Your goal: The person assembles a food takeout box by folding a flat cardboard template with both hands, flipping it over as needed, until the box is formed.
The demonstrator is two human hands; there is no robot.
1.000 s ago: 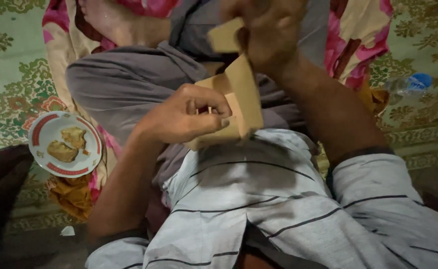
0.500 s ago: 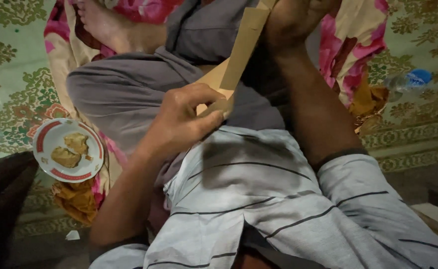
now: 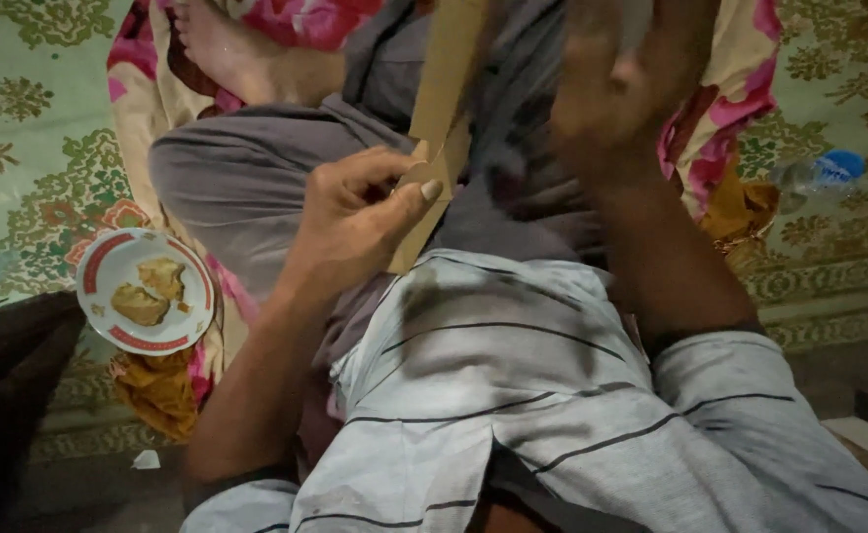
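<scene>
Left hand (image 3: 360, 212) fingers curled, thumb pinching lower end of brown cardboard strip (image 3: 441, 109). Strip rises tilted over lap, top out of frame. Right hand (image 3: 616, 94) raised beside strip, blurred; grip cannot tell. Red-rimmed plate (image 3: 108, 326) with food pieces on patterned mat, left. Plastic bottle (image 3: 817, 173) far right.

Cardboard strip (image 3: 446, 89) runs up from left hand's (image 3: 360, 222) pinch, top end cut off by upper edge; lower end behind thumb and fingers. Right hand (image 3: 616, 94), above and right of pinch, motion-blurred, fingertips cut by top edge; grip on anything cannot be told. Bare foot (image 3: 226, 49) up-left of pinch, toes partly out of frame. Plastic bottle (image 3: 814, 176) far right, soft, perhaps lying flat. Plate (image 3: 146, 290) down-left: food pieces too small to identify.
</scene>
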